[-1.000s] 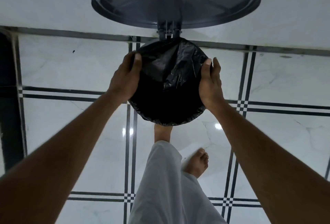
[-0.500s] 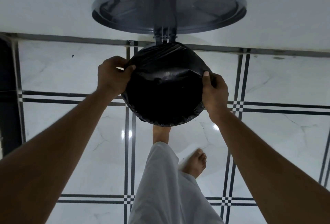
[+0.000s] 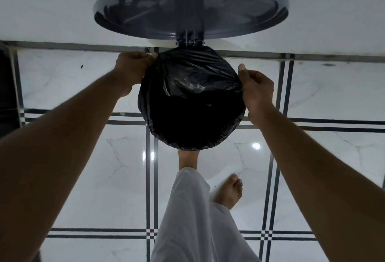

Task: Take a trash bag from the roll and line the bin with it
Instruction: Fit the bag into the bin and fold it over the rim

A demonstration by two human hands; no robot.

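Observation:
A black trash bag [image 3: 191,103] covers the round mouth of the bin, folded down over the rim all around, so the bin's own body is hidden under it. The bin's grey round lid [image 3: 187,9] stands open, hinged at the far side against the white wall. My left hand [image 3: 131,67] pinches the bag's edge at the far left of the rim. My right hand [image 3: 256,88] pinches the bag's edge on the right side of the rim. My foot presses at the bin's near base. No bag roll is in view.
Glossy white marble floor [image 3: 83,178] with black stripe lines surrounds the bin. My white trouser leg [image 3: 191,220] and my other bare foot [image 3: 229,193] are below the bin. A dark object [image 3: 7,86] stands at the left edge.
Both hands slid along the rim toward the far side, pulling the bag's edge tighter over it. The bag's far inner wall now shows stretched wrinkles.

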